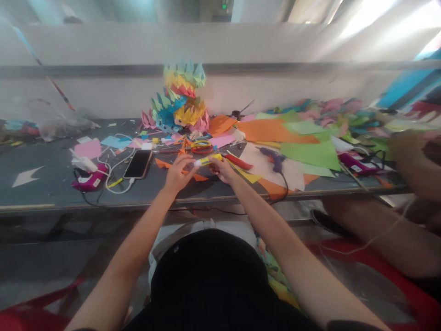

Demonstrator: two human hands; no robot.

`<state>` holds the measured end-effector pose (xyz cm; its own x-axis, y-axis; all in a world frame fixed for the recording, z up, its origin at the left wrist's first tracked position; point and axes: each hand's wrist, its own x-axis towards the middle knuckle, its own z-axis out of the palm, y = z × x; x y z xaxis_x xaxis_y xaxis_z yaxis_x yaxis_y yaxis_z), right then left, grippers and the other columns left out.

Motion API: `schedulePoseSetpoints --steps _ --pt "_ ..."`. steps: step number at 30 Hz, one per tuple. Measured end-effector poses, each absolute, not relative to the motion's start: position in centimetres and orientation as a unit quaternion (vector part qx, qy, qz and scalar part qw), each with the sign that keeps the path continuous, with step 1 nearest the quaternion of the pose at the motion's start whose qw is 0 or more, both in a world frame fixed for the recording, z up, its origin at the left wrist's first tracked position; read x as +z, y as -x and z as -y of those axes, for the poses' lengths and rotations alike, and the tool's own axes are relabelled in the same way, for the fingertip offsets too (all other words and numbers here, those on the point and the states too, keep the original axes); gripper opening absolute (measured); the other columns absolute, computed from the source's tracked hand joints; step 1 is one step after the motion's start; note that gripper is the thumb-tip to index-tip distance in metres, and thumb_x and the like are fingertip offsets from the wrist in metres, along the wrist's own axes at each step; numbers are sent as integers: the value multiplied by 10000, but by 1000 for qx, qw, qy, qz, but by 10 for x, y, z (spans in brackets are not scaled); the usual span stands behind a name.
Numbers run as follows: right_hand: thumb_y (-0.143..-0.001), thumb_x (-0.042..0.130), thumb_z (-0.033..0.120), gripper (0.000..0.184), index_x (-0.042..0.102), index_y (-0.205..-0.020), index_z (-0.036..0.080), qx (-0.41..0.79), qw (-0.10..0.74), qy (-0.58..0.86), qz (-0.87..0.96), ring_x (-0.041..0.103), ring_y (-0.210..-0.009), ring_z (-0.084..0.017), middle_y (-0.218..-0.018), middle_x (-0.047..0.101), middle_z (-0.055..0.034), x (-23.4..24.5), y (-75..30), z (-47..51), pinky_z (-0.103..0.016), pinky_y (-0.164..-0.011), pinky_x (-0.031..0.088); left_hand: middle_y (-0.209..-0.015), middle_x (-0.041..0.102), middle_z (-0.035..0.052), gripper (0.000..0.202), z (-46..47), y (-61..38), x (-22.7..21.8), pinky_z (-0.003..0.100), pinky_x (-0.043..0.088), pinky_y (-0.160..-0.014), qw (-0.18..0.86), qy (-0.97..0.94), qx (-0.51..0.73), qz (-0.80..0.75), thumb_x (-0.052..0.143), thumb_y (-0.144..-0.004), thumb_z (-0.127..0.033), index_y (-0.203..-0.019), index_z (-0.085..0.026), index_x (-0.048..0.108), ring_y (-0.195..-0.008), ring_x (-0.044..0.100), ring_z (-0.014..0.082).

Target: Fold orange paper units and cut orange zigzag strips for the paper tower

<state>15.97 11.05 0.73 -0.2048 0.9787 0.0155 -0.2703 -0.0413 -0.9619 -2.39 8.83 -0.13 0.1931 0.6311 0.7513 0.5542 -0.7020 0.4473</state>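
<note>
R hand (222, 170) held a slim yellow-and-white tube (209, 160); L hand (177, 174) (fingers bent) was at its white end, grip unclear.

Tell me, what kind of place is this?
Probably a paper-craft workspace: the table holds colorful folded-paper shapes, orange paper and what looks like a glue gun.

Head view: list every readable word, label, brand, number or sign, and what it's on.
None can be read.
Yellow tube: blue marking, too small and blurred.
Black garment: small pale mark, too small.
Green glow at the top edge: too blurred to tell if it's a sign.
Phone: screen dark, no text visible.
</note>
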Motion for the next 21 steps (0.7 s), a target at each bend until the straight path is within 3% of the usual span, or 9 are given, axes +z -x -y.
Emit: schedulePoseSetpoints --steps 5,8,11,17,21 --pt "-543 718 386 325 520 -701 182 619 511 366 470 444 -449 -59 -563 548 46 8 -159 -110 -180 -376 218 -1046 584 78 233 -87 25 -1 303 508 -770 30 -762 521 -383 523 -844 -382 -930 -177 590 -908 591 165" --pt "-545 717 367 335 511 -746 195 620 514 359 472 476 -487 -63 -608 560 51 10 -160 -110 -175 -409 267 -1057 575 87 269 -87 26 -1 273 505 -686 35 -734 552 -394 465 -875 -385 -1001 -165 557 -750 596 123" --pt "-533 723 344 356 473 -754 217 617 520 345 480 515 -554 -74 -667 561 62 11 -162 -111 -177 -465 332 -1046 588 93 307 -88 28 0 256 491 -633 42 -688 591 -418 392 -907 -386 -1058 -157 531 -709 599 119" --pt "-489 755 253 407 423 -724 230 570 580 307 494 527 -640 -81 -665 509 86 7 -166 -119 -195 -596 420 -932 662 77 354 -91 31 1 257 491 -667 51 -671 583 -456 391 -902 -415 -937 -157 630 -835 625 164" --pt "-496 773 292 468 497 -870 245 525 605 316 509 568 -812 -117 -852 603 39 2 -166 -125 -235 -715 448 -778 685 53 351 -90 31 1 254 487 -649 64 -681 573 -452 484 -849 -444 -798 -152 672 -731 633 157"
